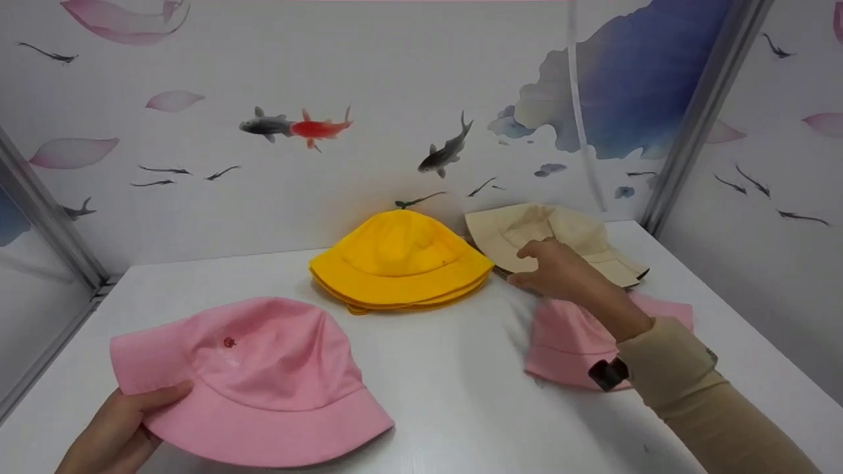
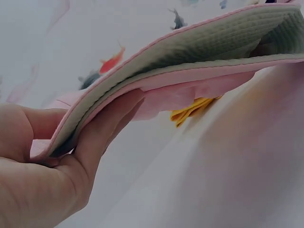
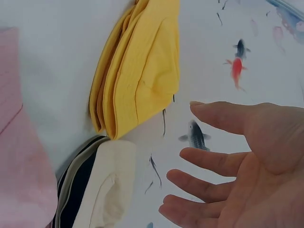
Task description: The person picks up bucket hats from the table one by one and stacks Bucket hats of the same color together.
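A pink bucket hat (image 1: 276,368) with a small red emblem is held up at the front left. My left hand (image 1: 125,421) pinches its brim, thumb on the outer face; the left wrist view shows the grey-green quilted lining (image 2: 204,50) between the pink edges. My right hand (image 1: 560,270) reaches over the front of a cream bucket hat (image 1: 579,230) at the back right. In the right wrist view its fingers (image 3: 204,185) are spread and hold nothing. Below that forearm lies a second pink hat (image 1: 566,336), partly covered by the sleeve and a dark wrist device.
Flattened yellow bucket hats (image 1: 402,263) lie stacked at the back middle, just left of the cream hat. A white wall (image 1: 395,59) printed with fish and petals stands behind the white table (image 1: 448,395). Metal posts (image 1: 705,118) rise at the corners.
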Motion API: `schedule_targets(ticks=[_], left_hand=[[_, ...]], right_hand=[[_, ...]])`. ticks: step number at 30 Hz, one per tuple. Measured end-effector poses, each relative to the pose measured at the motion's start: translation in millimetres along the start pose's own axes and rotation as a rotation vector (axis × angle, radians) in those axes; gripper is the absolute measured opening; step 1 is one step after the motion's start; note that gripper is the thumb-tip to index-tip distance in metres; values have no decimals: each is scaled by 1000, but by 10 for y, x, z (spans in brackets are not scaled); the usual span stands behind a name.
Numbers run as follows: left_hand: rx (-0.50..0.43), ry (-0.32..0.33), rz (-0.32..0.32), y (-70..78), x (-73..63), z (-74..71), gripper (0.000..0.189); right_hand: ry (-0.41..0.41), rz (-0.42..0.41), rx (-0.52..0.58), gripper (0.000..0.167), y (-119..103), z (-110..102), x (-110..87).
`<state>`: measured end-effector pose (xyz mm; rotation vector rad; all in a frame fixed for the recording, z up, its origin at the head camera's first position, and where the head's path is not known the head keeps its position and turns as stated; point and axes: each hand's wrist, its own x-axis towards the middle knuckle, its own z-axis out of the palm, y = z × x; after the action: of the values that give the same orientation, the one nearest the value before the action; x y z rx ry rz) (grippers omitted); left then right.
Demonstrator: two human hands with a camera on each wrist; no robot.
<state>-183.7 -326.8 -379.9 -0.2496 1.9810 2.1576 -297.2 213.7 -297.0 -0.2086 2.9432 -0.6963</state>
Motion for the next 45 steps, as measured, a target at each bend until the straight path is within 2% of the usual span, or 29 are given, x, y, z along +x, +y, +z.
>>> schedule_targets(ticks=[3,8,12,17,21,27,33,37,41,45], left_hand=[[0,-2,-5,6,0,191,32],[-15,7,-26,-5,-4,499,41],[-21,6,-38,-14,1,709,47],[-16,-8,-47,6,31,920,51],[-40,23,-58,18,34,1057,53],[-57,74,-104,-20,55,1278,58],[-40,107,-135,-55,97,1455,62],[-27,119,-145,-68,128,1534,62],[6,137,-166,-91,160,1584,65],[62,161,-180,-102,177,1574,64]], right_hand=[[32,-24,2,53,124,-56,-101],[72,-20,-44,50,374,-127,-226],[38,-25,-7,47,611,-158,-248],[23,-28,40,51,947,-188,-252],[35,32,45,52,1209,-185,-262],[-2,155,48,60,1574,-141,-358],[-8,220,5,80,1920,-87,-431],[-30,204,-32,94,2082,-41,-448],[-51,190,-59,100,2145,-12,-457],[-58,204,-63,103,2110,0,-450]])
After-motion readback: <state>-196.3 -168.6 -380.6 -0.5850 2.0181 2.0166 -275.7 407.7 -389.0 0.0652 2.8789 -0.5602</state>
